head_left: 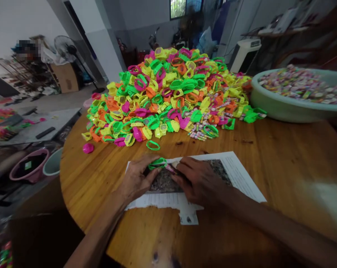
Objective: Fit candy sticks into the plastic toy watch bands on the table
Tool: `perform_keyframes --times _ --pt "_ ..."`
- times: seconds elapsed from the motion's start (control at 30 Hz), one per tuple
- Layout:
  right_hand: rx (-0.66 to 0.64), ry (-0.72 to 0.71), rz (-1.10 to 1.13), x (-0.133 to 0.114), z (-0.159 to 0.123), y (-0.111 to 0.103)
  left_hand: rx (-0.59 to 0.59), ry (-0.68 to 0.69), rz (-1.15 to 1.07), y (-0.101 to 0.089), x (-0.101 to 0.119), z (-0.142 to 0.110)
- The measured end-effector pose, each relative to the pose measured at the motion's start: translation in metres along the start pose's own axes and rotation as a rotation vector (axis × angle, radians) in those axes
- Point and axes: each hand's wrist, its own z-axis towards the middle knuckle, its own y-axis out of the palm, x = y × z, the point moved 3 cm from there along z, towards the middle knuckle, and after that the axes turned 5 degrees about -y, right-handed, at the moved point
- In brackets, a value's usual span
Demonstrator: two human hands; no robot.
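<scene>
My left hand (139, 175) is closed on a bright green toy watch (158, 162), its band looped between thumb and fingers. Right beside it, the fingers of my right hand (197, 178) pinch a small pink-and-white wrapped candy (170, 168), whose end meets the watch. Both hands rest over a dark speckled slab (220, 169) on white printed paper (248, 178). Just beyond lies a loose green watch band (153, 145). A large heap of toy watches (162, 100) in green, yellow, orange and pink rises behind, with several wrapped candies (197, 134) at its front edge.
A pale green basin (291, 111) full of small wrapped candies stands right on the round wooden table (285, 149). A pink piece (88, 148) lies near the left edge. On the floor side are a pink tub (30, 175), a low grey table (51, 124) and a fan (66, 48).
</scene>
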Motion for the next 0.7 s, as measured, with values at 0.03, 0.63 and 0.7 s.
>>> perform_keyframes --times 0.03,0.63,0.7 --pt "-0.002 0.013 -0.015 0.000 0.002 0.002 -0.004 0.004 0.003 0.002 0.000 0.000" --pt "-0.224 -0.154 -0.256 -0.011 0.025 0.009 0.074 0.067 0.090 -0.010 -0.003 -0.010" --pt "-0.197 -0.046 -0.143 0.009 0.026 -0.001 0.118 0.035 0.138 -0.039 -0.005 -0.032"
